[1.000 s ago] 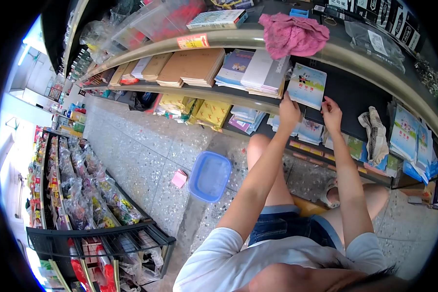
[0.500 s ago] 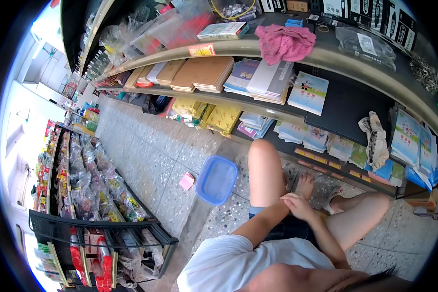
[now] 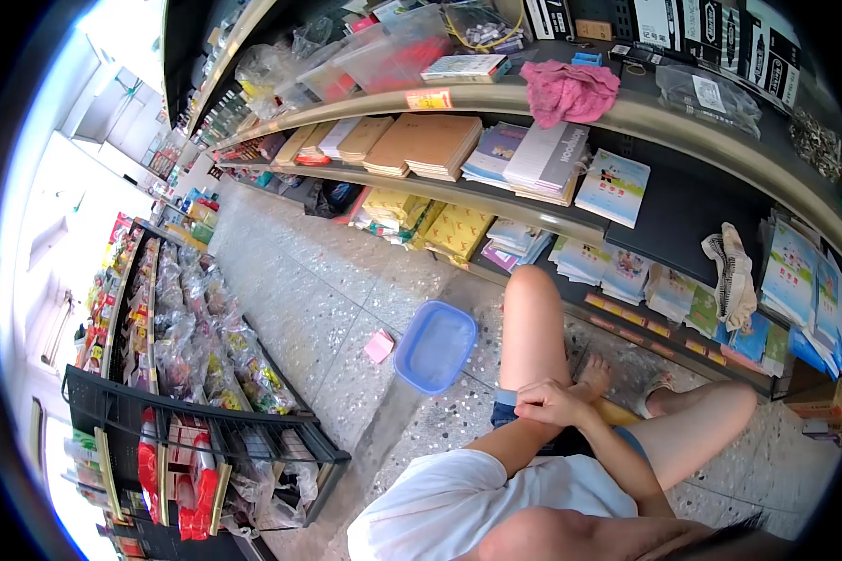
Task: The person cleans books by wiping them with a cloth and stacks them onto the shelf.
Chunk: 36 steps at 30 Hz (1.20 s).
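My right hand (image 3: 549,405) lies loosely curled across my left forearm (image 3: 515,444), whether gripping it I cannot tell; my left hand is hidden. A blue-covered booklet (image 3: 614,190) already lies beside notebooks (image 3: 543,159) on the middle shelf (image 3: 702,224); similar booklets (image 3: 791,266) sit apart, untouched, at far right.

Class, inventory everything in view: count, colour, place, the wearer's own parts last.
Boxes: several, black-and-white, upper shelf
Containers: at least 2, clear, upper shelf
Cloth: 1, pink, upper shelf edge
Notebooks: several, brown, middle shelf
Booklets: many, mostly blue, middle, lower shelves
Packs: several, yellow, lower shelf
Patterned cloth: 1, whitish, middle shelf edge
Tub: 1, blue, floor
Paper: uncounted, pink, floor
Bagged goods: many, mixed, left rack
Shirt: 1, white, worn
Legs: 2, bare, bent
Right hand: 1, bare, on left forearm
Left hand: hidden
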Available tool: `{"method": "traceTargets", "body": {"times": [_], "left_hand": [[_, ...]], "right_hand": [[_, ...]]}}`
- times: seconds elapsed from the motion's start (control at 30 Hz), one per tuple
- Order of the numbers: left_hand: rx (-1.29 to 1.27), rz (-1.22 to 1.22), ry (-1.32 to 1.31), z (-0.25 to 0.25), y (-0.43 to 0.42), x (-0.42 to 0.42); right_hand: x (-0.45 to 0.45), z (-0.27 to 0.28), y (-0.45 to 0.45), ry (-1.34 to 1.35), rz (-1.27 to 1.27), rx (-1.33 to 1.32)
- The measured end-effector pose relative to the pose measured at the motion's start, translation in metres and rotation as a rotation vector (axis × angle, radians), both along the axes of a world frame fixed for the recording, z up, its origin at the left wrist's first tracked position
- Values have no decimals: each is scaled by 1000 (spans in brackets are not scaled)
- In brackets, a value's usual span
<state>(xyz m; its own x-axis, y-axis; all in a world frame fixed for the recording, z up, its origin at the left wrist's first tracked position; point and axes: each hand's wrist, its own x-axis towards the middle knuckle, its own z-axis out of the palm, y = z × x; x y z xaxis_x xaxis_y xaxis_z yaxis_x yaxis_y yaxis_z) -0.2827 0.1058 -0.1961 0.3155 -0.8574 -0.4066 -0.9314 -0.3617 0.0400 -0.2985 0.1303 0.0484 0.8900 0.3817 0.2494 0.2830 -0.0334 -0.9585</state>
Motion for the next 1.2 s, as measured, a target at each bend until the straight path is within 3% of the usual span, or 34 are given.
{"method": "traceTargets", "body": {"times": [0.17, 0.27, 0.37, 0.47, 0.67, 0.77, 0.87, 0.97, 1.2], "left_hand": [[13, -26, 45, 11, 4, 1], [24, -13, 50, 12, 4, 0], [28, 2, 57, 11, 4, -2], [37, 2, 53, 12, 5, 0], [36, 3, 71, 15, 5, -5], [38, 7, 68, 17, 7, -3], [37, 12, 66, 16, 8, -4], [32, 19, 64, 13, 10, -7], [15, 32, 42, 8, 11, -5]], "right_hand": [[-15, -15, 5, 40, -325, -162], [-12, -13, 19, -53, -280, 223], [-14, -7, 12, 3, -158, 129], [-23, -20, 8, 6, -301, -125], [-18, -11, 24, -63, -328, 185], [-20, -4, 17, -40, -304, -92], [-24, -13, 17, -61, -355, -150], [-19, 5, 24, 11, -352, 124], [-20, -3, 18, -61, -303, -157]]}}
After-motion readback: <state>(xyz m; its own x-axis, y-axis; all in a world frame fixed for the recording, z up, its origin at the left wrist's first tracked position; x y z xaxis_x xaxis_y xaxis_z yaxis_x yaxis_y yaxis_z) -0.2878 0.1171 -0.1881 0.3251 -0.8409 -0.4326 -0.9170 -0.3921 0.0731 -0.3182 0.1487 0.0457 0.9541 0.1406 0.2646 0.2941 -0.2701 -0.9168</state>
